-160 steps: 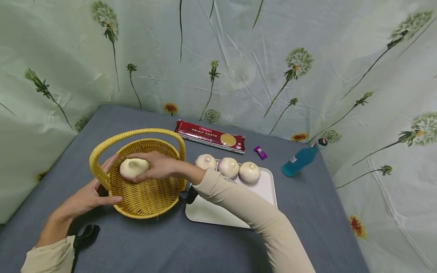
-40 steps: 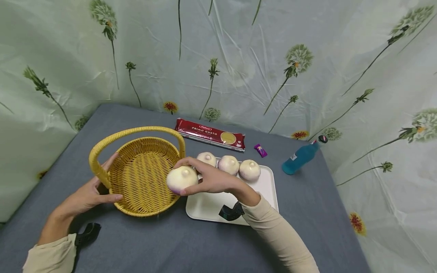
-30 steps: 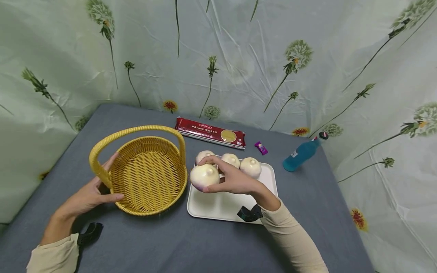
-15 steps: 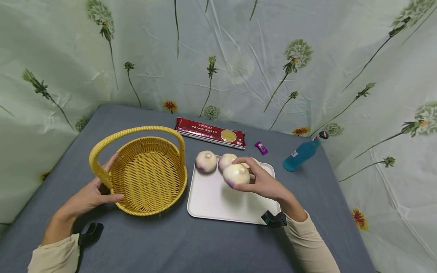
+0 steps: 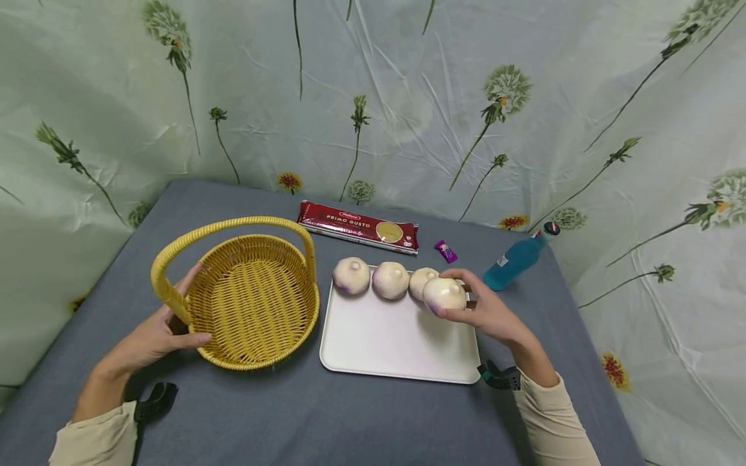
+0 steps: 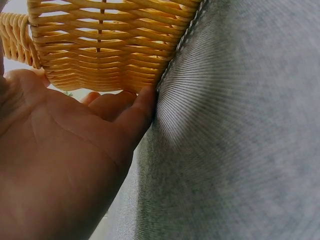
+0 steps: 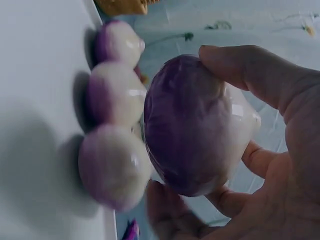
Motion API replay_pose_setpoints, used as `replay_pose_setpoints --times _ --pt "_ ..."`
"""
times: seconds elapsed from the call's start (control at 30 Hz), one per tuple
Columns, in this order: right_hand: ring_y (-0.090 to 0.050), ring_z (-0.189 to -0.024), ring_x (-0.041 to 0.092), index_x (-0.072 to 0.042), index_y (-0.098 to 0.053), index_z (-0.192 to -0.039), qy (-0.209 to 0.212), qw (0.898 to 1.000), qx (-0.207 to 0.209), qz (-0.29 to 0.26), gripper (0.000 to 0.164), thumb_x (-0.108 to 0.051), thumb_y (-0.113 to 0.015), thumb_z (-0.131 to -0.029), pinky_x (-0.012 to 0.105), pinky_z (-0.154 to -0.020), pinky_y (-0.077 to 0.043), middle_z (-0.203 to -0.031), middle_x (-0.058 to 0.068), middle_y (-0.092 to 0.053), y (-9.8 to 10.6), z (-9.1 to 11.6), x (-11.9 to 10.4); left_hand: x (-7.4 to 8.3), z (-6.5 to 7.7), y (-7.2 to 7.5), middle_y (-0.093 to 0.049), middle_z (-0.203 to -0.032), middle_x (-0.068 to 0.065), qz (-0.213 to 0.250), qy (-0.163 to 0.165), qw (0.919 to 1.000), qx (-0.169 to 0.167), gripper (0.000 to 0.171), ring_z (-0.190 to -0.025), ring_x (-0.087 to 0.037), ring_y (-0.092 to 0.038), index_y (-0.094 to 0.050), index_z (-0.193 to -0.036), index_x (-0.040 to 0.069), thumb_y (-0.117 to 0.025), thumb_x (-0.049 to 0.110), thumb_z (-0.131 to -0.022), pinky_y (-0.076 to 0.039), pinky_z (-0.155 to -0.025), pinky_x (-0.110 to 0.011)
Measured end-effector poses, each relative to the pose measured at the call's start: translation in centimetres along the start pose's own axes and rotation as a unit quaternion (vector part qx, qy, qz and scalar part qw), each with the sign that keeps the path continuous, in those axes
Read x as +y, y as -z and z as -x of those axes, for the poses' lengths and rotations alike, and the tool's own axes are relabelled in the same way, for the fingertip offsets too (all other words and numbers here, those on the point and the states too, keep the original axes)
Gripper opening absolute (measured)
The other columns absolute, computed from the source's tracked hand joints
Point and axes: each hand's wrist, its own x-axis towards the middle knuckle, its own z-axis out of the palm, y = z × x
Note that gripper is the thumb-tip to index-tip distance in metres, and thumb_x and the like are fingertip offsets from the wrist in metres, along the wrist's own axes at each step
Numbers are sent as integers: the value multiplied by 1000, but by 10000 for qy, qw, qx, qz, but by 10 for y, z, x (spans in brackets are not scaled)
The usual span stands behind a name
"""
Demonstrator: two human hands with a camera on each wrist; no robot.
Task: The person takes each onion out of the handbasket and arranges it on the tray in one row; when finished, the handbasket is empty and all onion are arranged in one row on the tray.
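My left hand (image 5: pixel 146 338) holds the side of a yellow wicker basket (image 5: pixel 250 310), thumb at the front rim and fingers round the outer wall beside the handle. Nothing lies in the basket. In my right hand (image 5: pixel 495 316) is a white and purple turnip (image 5: pixel 441 295), gripped between thumb and fingers above the right part of a white tray (image 5: pixel 384 340). Three more turnips sit in a row along the tray's back edge: a left one (image 5: pixel 351 276), a middle one (image 5: pixel 390 280) and a right one (image 5: pixel 419 283), which the held turnip partly covers in the head view.
Behind the tray lies a long red package (image 5: pixel 358 226), with a small purple wrapped candy (image 5: pixel 445 251) to its right. A blue bottle (image 5: pixel 515 260) lies or leans at the right, beyond my right hand. Floral fabric (image 5: pixel 408 97) hangs behind the grey table.
The turnip was inside the basket several seconds ago; my right hand has carried it out and rightward across the tray to the tray's right side. My left hand has stayed on the basket.
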Motion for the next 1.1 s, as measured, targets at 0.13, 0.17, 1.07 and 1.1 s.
replay_pose_setpoints --times 0.13,0.17,1.07,1.1 --pt "-42 -126 33 -15 -47 -139 164 9993 157 312 60 -22 -79 -88 53 -98 -40 -144 13 -42 8 2 9 0 0 1 19 -166 -11 17 98 10000 -8 117 -148 -19 -12 11 -160 35 -71 -6 -88 -35 -89 -5" --pt "-43 -127 33 -15 -47 -139 213 9991 165 340 60 -22 -79 -88 55 -100 -37 -145 13 -42 10 3 11 1 0 1 19 -166 -12 2 112 9999 -9 117 -148 -24 -11 12 -160 35 -71 -5 -88 -34 -89 -5" --pt "-42 -120 39 -2 -46 -144 -31 9936 438 1044 62 -18 -75 -91 46 -87 -44 -144 29 -38 30 -7 46 0 2 -1 19 -166 -14 167 9 9998 -51 116 -136 8 -17 11 -160 34 -69 -7 -88 -33 -91 -5" --pt "-42 -122 40 -2 -46 -143 -42 9929 463 1091 62 -19 -75 -91 48 -89 -44 -144 29 -38 29 -9 47 0 2 -1 19 -166 -14 149 28 9999 -42 116 -137 7 -16 11 -160 35 -69 -7 -88 -33 -91 -5"
